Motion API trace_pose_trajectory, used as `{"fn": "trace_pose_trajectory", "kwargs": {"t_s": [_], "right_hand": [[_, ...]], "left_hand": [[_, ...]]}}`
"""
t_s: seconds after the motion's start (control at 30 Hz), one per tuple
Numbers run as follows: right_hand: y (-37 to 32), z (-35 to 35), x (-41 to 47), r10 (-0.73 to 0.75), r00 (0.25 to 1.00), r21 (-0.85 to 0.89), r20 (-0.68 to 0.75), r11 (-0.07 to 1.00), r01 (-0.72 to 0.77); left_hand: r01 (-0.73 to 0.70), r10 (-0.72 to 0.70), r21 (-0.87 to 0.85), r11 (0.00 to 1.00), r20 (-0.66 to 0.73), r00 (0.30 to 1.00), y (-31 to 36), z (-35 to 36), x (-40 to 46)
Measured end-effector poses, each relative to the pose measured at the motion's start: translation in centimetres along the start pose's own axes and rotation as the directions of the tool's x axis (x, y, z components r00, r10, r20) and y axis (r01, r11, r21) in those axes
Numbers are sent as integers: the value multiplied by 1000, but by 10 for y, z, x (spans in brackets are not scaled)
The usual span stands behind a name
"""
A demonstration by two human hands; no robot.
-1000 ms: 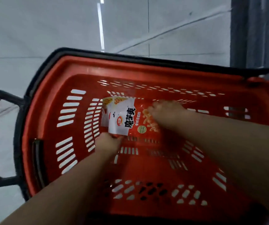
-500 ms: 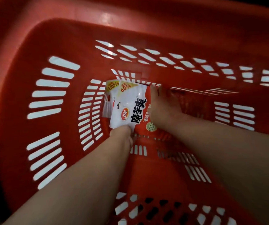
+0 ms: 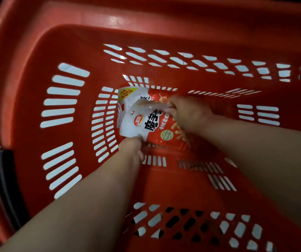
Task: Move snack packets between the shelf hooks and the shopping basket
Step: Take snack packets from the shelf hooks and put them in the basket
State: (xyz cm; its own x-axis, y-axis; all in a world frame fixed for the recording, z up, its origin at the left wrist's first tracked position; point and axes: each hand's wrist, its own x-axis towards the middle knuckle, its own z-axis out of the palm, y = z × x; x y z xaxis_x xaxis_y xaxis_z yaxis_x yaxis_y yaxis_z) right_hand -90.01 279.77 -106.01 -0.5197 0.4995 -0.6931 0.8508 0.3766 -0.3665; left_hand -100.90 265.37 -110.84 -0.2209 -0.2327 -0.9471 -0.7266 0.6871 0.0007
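Observation:
Both my arms reach down into the red shopping basket. On its floor lie white-and-red snack packets: a top one with black characters, and a second one under it with a yellow "60%" corner. My left hand pinches the near bottom edge of the top packet. My right hand rests on the packets' right side, its blurred fingers stretched left across the top packet's upper edge. No shelf hooks are in view.
The basket's slotted red walls enclose the hands on every side. A black handle mount sits at the left rim. The floor of the basket near me, below the packets, is bare red plastic.
The view has dropped from above the basket to deep inside it. My right hand's fingers have swept left over the top packet. The lower packet's yellow corner now shows more.

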Motion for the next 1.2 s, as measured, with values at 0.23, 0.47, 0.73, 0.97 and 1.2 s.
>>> {"fn": "trace_pose_trajectory", "kwargs": {"t_s": [0.23, 0.47, 0.73, 0.97, 1.2], "right_hand": [[12, -37, -61, 214, 971, 366, -108, 917, -161], [-17, -99, -154, 254, 948, 621, -190, 780, -84], [-55, -227, -255, 330, 880, 705, -341, 709, 8], [-97, -335, -384, 435, 766, 787, -474, 600, 146], [-152, -451, -569, 502, 540, 667, -676, 728, 157]], "left_hand": [[-548, 537, 102, 830, 116, 836, 12, -31, -101], [-845, 762, 287, 452, 368, 532, 61, -76, -215], [-955, 793, 175, 238, 532, 295, 124, -85, -381], [-998, 747, 43, -49, 665, -8, 160, -95, -559], [-939, 574, -214, -270, 747, -335, 160, -116, -788]]}}
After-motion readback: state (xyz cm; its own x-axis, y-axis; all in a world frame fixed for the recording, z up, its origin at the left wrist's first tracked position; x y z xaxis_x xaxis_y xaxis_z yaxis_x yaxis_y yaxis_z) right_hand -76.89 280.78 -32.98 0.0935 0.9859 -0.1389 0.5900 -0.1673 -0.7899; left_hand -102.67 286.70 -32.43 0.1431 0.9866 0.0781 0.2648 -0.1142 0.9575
